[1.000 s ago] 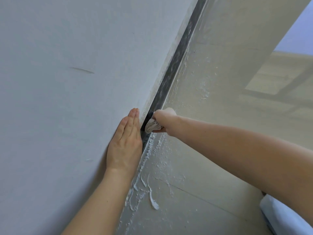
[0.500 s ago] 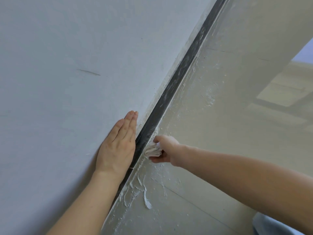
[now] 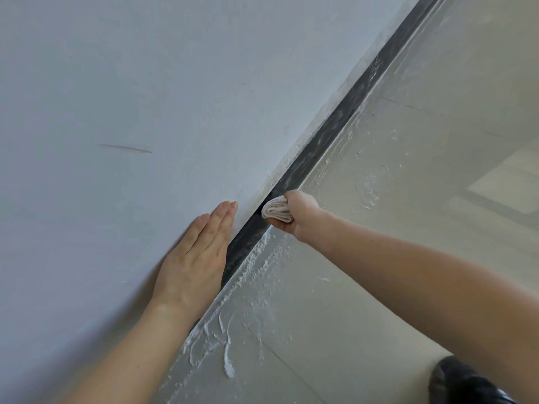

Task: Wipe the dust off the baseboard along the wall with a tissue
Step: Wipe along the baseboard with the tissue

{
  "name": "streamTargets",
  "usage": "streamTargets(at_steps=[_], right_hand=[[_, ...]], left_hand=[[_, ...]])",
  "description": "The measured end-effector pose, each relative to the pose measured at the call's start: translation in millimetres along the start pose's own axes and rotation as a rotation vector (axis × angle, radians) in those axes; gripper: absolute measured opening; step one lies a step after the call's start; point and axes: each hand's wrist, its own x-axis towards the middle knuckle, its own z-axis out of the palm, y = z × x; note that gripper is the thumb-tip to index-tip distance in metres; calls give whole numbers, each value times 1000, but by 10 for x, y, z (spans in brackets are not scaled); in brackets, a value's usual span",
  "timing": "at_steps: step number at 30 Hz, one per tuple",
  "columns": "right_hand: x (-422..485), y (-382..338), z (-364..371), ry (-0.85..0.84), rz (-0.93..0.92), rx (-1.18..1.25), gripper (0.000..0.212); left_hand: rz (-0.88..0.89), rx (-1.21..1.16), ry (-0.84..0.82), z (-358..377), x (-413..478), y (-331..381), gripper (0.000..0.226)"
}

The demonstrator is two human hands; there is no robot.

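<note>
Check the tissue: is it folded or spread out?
Folded. The tissue shows stacked layered edges, gripped by the right hand against the baseboard.

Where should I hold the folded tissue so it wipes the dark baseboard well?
Grip the folded tissue by its rear end, coming from the floor side as the right hand does. Its layers form a thick wad whose rounded front sits against the baseboard, so pinching across the layers at the rear probably holds them together and leaves that front free to rub.
</note>
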Motion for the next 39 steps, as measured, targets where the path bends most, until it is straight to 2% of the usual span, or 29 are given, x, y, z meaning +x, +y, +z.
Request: streamTargets(at_steps=[4, 7, 10, 12, 15, 18, 22, 24, 29, 31, 33, 36, 39], right_hand=[[231, -360, -200, 17, -177, -4, 32], [319, -532, -381, 112, -270, 159, 14], [252, -330, -497, 131, -138, 101, 20], [199, -5, -477, -8, 28, -7, 12], [154, 380, -354, -165, 194, -23, 15], [251, 365, -255, -163, 162, 18, 18], [521, -32, -286, -91, -29, -80, 41], [595, -238, -333, -33, -106, -85, 46], [707, -556, -525, 47, -226, 106, 46], [668, -604, -644, 69, -210, 255, 35], [568, -554, -724, 65, -176, 299, 26], [411, -246, -703, 77, -122, 3, 27], [224, 138, -523, -93, 55, -74, 35]], left_hand=[[2, -10, -27, 21, 231, 43, 60], [-7, -24, -13, 33, 368, 55, 60], [1, -35, -18, 51, 445, 63, 62], [-1, -46, -36, 54, 475, 72, 63], [7, -36, -56, 33, 499, 75, 65], [-5, -29, -82, 1, 509, 68, 65], [-18, -45, -84, -23, 513, 67, 63], [-8, -47, -89, -33, 510, 65, 61], [-4, -42, -106, -27, 519, 61, 63], [-7, -46, -105, -21, 521, 60, 63], [-6, -45, -110, -25, 522, 59, 62], [2, -34, -122, -23, 530, 64, 64], [0, -29, -132, -29, 540, 67, 66]])
